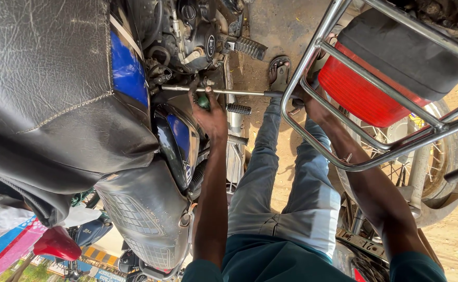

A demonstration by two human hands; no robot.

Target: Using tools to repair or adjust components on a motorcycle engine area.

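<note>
Long wrench bar (213, 91) is seated on a fitting at the motorcycle engine (187, 36); fastener not yet off. Left hand (210, 112) closed round green handle (203, 101). Right hand (298, 98) at bar's far end, behind chrome rack (344, 156); grip can't be told.

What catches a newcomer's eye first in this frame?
A long metal rod crosses the middle, reaching into the motorcycle engine at top centre. The left hand grips a green-handled tool beside it; the right hand works behind a chrome rack holding a red tail light.
</note>
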